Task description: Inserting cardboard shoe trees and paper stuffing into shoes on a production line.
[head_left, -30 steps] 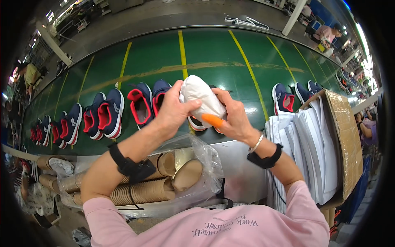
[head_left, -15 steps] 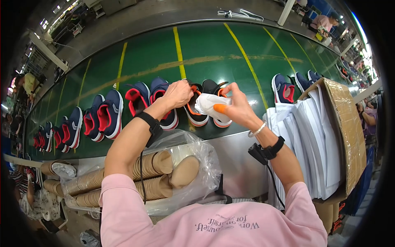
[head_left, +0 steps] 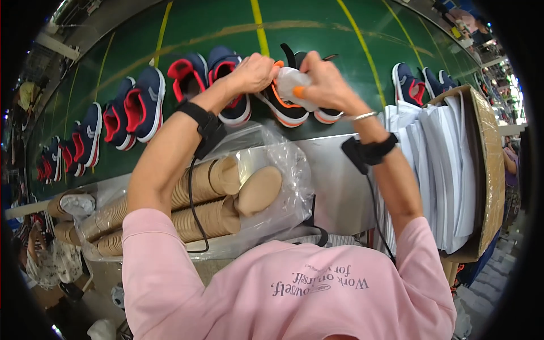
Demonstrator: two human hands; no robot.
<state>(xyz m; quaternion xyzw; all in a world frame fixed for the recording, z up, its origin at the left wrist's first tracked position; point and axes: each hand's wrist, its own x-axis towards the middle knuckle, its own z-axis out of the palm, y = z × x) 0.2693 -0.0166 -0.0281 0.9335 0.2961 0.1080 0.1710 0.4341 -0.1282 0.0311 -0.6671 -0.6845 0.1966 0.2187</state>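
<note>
Head view: my left hand (head_left: 255,75) is pinching narrowly at the orange-lined edge of a black shoe (head_left: 289,113) on the green table (head_left: 209,14), while my right hand (head_left: 326,85) is holding a white paper bundle (head_left: 292,84) at that shoe's mouth, how far inside I cannot tell. A second black shoe (head_left: 327,114) is standing just to its right, and navy shoes (head_left: 154,102) are lining up leftward. Nearer me, brown inserts (head_left: 207,221) are lying in clear plastic, and white sheets (head_left: 439,170) are filling a cardboard box (head_left: 491,170) at right.
</note>
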